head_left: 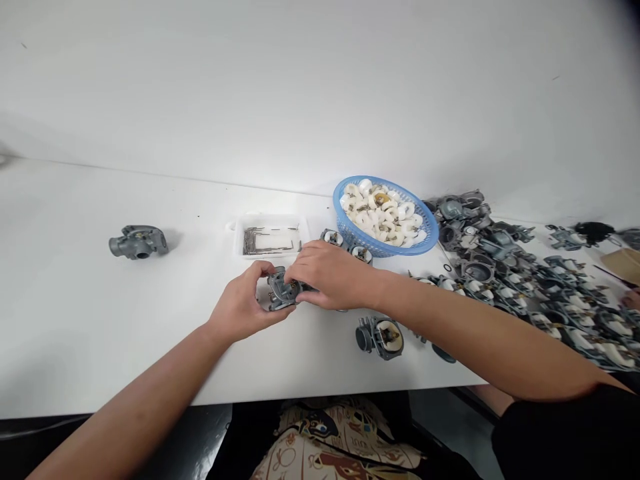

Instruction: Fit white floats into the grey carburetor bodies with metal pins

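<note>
Carb (285,289): ctr of frame, in hands over desk (165,340); can't tell if touching it.
L hand (249,301): fingers + thumb gripping carb's left side & lower edge.
R hand (333,275): fingers bent in at carb's right side; can't tell if they pinch a small part.
Tray (275,239): white, just above carb, w/ thin metal pins.
Basket (431,230): blue, right of ctr, full of white pcs.
Spare carb (137,243): mid-left.
Pile (493,250): more carbs, right side.
</note>
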The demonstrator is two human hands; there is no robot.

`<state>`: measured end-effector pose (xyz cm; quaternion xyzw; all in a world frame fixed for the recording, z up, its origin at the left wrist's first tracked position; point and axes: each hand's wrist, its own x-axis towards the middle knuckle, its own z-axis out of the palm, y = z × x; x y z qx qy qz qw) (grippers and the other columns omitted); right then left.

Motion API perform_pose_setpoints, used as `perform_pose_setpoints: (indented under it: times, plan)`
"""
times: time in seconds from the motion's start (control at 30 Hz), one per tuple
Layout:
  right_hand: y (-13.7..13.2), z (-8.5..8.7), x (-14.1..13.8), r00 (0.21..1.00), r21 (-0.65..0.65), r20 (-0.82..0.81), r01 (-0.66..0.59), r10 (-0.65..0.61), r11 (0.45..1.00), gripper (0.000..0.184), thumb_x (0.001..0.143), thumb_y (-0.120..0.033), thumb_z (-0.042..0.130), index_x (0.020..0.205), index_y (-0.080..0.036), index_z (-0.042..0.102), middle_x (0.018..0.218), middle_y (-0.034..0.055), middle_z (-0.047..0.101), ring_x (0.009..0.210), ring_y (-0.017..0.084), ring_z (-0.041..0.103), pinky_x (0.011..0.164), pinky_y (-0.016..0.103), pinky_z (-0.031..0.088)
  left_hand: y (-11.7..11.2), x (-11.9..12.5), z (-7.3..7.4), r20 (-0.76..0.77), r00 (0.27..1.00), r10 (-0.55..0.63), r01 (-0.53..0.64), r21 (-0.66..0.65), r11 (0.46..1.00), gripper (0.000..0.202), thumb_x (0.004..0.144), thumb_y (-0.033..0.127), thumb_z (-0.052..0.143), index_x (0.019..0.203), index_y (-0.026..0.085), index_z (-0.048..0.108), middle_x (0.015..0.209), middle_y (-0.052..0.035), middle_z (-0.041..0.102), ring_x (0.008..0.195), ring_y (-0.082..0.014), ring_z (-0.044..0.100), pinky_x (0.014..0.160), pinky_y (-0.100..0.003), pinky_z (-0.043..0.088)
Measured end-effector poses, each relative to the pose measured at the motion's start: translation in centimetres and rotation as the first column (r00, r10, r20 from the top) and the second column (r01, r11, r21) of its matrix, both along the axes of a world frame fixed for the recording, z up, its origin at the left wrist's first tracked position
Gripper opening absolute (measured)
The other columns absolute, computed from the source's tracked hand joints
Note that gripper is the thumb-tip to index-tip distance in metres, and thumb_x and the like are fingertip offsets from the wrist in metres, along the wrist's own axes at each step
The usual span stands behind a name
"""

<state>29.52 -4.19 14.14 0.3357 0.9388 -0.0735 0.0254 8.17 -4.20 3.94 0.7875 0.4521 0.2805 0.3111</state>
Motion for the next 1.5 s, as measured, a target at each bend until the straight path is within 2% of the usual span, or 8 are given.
perform_pose_setpoints:
  times: [0.13, 0.43, 0.67, 0.83, 0.97, 1.2, 1.33, 1.5]
  plan:
    - [0.5, -0.2, -0.1, 1.0, -0.016, 0.013, 0.02, -0.02, 1.0, 0.011, 0.098, -0.019, 0.061, 0.103, -0.019, 0.071, 0.093, 0.0024, 0.075, 0.089, 0.02, 0.066, 0.101, 0.042, 0.038, 0.3, 0.2, 0.2, 0.012, 1.0, -0.015, 0.017, -0.159, 0.987, 0.063, 0.07, 0.057, 0.078, 0.112, 0.026, 0.042, 0.101, -0.0028, 0.068, 0.085, -0.0227, 0.068, 0.072, -0.036, 0.053]
    - [1.7, -1.3, -0.3, 1.0, 0.013, -0.015, 0.019, -0.019, 1.0, 0.015, 0.096, -0.014, 0.059, 0.098, -0.02, 0.072, 0.088, 0.0016, 0.076, 0.084, 0.019, 0.065, 0.098, 0.04, 0.037, 0.4, 0.2, 0.0, -0.017, 1.0, -0.001, -0.003, -0.248, 0.969, 0.064, 0.073, 0.057, 0.076, 0.113, 0.027, 0.037, 0.09, 0.0008, 0.064, 0.067, -0.0178, 0.06, 0.06, -0.032, 0.046]
    - [1.8, -1.2, -1.4, 0.999, 0.039, -0.035, -0.038, 0.039, 0.999, 0.016, 0.096, -0.014, 0.056, 0.096, -0.02, 0.071, 0.087, -0.0001, 0.075, 0.079, 0.017, 0.063, 0.096, 0.04, 0.036, 1.1, -0.4, 0.4, -0.137, 0.988, -0.064, 0.046, -0.131, 0.99, 0.067, 0.064, 0.068, 0.079, 0.1, 0.024, 0.043, 0.086, -0.0011, 0.062, 0.067, -0.0208, 0.059, 0.056, -0.033, 0.044]
    - [2.0, -0.8, -1.8, 0.998, 0.028, -0.001, -0.06, 0.06, 0.998, 0.015, 0.094, -0.015, 0.056, 0.094, -0.019, 0.07, 0.083, -0.0003, 0.074, 0.077, 0.017, 0.062, 0.097, 0.039, 0.035, 1.1, -0.3, -0.3, -0.168, 0.985, -0.031, 0.045, 0.08, 0.996, 0.085, 0.052, 0.081, 0.079, 0.103, 0.021, 0.048, 0.105, -0.011, 0.064, 0.094, -0.0338, 0.064, 0.082, -0.049, 0.051]
    - [2.0, -0.7, -1.7, 0.998, -0.013, -0.047, -0.049, 0.048, 0.999, 0.015, 0.092, -0.014, 0.057, 0.091, -0.02, 0.07, 0.082, -0.001, 0.073, 0.074, 0.016, 0.059, 0.098, 0.039, 0.036, 0.9, -0.1, -0.4, -0.2, 0.979, -0.026, 0.055, 0.14, 0.989, 0.084, 0.058, 0.081, 0.076, 0.111, 0.02, 0.053, 0.117, -0.0143, 0.066, 0.108, -0.0391, 0.062, 0.098, -0.057, 0.044]
    - [1.5, -0.3, -1.6, 0.987, -0.066, -0.149, -0.067, 0.056, 0.996, 0.008, 0.09, -0.016, 0.065, 0.095, -0.019, 0.072, 0.089, 0.0026, 0.073, 0.092, 0.021, 0.062, 0.097, 0.039, 0.04, 0.7, -0.3, 0.2, -0.226, 0.974, -0.019, 0.057, 0.167, 0.984, 0.065, 0.064, 0.079, 0.075, 0.097, 0.024, 0.064, 0.093, -0.0085, 0.071, 0.1, -0.038, 0.063, 0.09, -0.053, 0.048]
    - [1.1, 0.8, -0.8, 0.977, -0.078, -0.213, -0.033, 0.015, 0.996, 0.012, 0.091, -0.019, 0.068, 0.103, -0.019, 0.07, 0.097, 0.0035, 0.074, 0.099, 0.021, 0.064, 0.099, 0.04, 0.042, 0.6, -0.2, 0.0, -0.214, 0.977, -0.013, 0.05, 0.164, 0.985, 0.069, 0.065, 0.08, 0.073, 0.105, 0.024, 0.063, 0.094, -0.0084, 0.071, 0.1, -0.0376, 0.062, 0.087, -0.051, 0.049]
    - [0.5, 5.0, 2.6, 0.963, -0.036, -0.265, 0.051, -0.059, 0.998, 0.017, 0.095, -0.027, 0.065, 0.109, -0.019, 0.07, 0.103, 0.0047, 0.074, 0.099, 0.02, 0.065, 0.096, 0.039, 0.046, 0.5, -0.3, -0.5, -0.195, 0.981, 0.003, 0.037, 0.199, 0.979, 0.076, 0.065, 0.082, 0.07, 0.112, 0.023, 0.059, 0.111, -0.0106, 0.067, 0.116, -0.038, 0.054, 0.095, -0.052, 0.047]
